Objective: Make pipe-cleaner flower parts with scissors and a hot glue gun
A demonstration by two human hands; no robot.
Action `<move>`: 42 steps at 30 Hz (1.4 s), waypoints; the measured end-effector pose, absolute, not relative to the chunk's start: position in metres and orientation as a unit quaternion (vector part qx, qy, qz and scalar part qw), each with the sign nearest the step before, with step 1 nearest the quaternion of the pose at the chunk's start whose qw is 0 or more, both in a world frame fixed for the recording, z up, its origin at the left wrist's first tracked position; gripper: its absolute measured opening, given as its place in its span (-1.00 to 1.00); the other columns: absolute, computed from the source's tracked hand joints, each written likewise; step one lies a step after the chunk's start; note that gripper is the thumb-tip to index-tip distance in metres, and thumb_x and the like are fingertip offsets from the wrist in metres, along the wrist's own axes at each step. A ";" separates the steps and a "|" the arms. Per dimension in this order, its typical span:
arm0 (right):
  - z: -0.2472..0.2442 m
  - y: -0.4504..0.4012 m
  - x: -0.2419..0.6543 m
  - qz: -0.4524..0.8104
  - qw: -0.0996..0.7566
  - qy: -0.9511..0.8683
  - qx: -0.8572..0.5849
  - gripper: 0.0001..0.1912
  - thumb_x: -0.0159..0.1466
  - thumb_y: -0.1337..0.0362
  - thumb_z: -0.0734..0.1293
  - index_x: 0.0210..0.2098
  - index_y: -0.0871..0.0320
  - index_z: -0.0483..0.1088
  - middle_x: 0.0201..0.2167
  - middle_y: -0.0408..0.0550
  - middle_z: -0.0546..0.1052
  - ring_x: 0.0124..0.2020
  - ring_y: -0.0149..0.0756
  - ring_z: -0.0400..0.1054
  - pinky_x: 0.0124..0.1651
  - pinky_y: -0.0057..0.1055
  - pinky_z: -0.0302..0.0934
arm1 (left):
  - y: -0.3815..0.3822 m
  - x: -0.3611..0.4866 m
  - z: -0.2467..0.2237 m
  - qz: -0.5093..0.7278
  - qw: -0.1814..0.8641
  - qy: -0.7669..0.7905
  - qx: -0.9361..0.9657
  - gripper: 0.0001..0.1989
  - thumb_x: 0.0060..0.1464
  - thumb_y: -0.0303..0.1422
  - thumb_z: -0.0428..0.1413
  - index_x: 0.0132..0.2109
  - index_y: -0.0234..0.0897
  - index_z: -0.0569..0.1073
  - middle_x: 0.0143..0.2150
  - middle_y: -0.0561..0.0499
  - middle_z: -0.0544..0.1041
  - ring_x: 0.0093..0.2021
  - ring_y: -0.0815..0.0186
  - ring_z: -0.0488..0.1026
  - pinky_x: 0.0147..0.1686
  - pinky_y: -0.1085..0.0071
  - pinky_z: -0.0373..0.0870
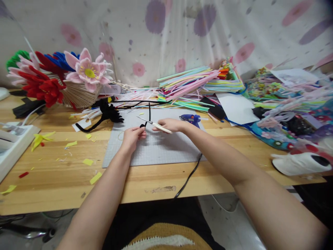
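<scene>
Above a grey cutting mat [166, 152], my left hand [132, 136] pinches a black fuzzy stem [150, 113] near its curled lower end. The stem stands up from the fingertips. My right hand [168, 125] is wrapped round white-handled scissors [162, 128], whose blades point left and cross the stem just above my left fingertips. A black fuzzy shape [110, 113] with a long bent stem lies at the mat's left back corner. Behind my right hand, a blue glue gun [191, 119] rests on the mat.
Fuzzy flowers [87, 71] stand at the back left, and pastel stems [192, 83] pile up behind the mat. A power strip [18, 146] is at the left edge, a white spool [299, 164] at the right. Yellow scraps [87, 161] dot the table; a black cord [188, 177] crosses its front edge.
</scene>
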State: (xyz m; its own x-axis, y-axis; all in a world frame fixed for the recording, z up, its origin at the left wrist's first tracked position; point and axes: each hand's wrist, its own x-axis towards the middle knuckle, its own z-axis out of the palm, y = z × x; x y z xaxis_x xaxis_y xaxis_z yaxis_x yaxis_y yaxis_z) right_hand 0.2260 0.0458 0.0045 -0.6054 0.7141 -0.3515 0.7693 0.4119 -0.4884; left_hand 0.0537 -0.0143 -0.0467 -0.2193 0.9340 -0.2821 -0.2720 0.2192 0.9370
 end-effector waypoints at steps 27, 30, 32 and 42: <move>-0.055 0.043 0.190 -0.469 -0.381 0.715 0.353 -0.81 0.07 0.19 0.31 -0.41 0.21 0.34 -0.50 -0.18 0.41 -0.47 -0.47 0.23 -0.34 -0.48 0.13 | -0.013 0.057 -0.052 0.540 0.520 0.563 0.349 -0.87 -0.26 -0.42 0.21 -0.54 -0.43 0.44 -0.65 0.02 0.43 -0.64 0.45 0.37 -0.61 0.53 0.35; -0.060 0.035 0.192 -0.484 -0.388 0.693 0.367 -0.85 0.04 0.24 0.31 -0.45 0.21 0.32 -0.55 -0.21 0.37 -0.50 -0.49 0.19 -0.37 -0.49 0.09 | -0.014 0.058 -0.052 0.532 0.527 0.561 0.353 -0.85 -0.28 -0.41 0.23 -0.53 -0.43 0.45 -0.64 0.01 0.44 -0.63 0.45 0.37 -0.61 0.53 0.36; -0.061 0.034 0.194 -0.490 -0.386 0.683 0.380 -0.86 0.03 0.25 0.30 -0.48 0.21 0.30 -0.57 -0.22 0.35 -0.51 -0.49 0.18 -0.38 -0.49 0.07 | -0.015 0.058 -0.052 0.531 0.531 0.558 0.354 -0.84 -0.28 -0.40 0.24 -0.52 -0.43 0.45 -0.62 0.01 0.45 -0.62 0.45 0.37 -0.61 0.53 0.36; -0.067 0.028 0.196 -0.566 -0.380 0.635 0.364 -0.72 -0.04 0.14 0.35 -0.52 0.18 0.22 -0.62 -0.27 0.29 -0.58 -0.52 0.12 -0.47 -0.50 0.00 | -0.013 0.057 -0.049 0.571 0.548 0.542 0.281 -0.94 -0.12 -0.51 0.16 -0.49 -0.44 0.45 -0.62 0.01 0.46 -0.63 0.50 0.37 -0.60 0.61 0.34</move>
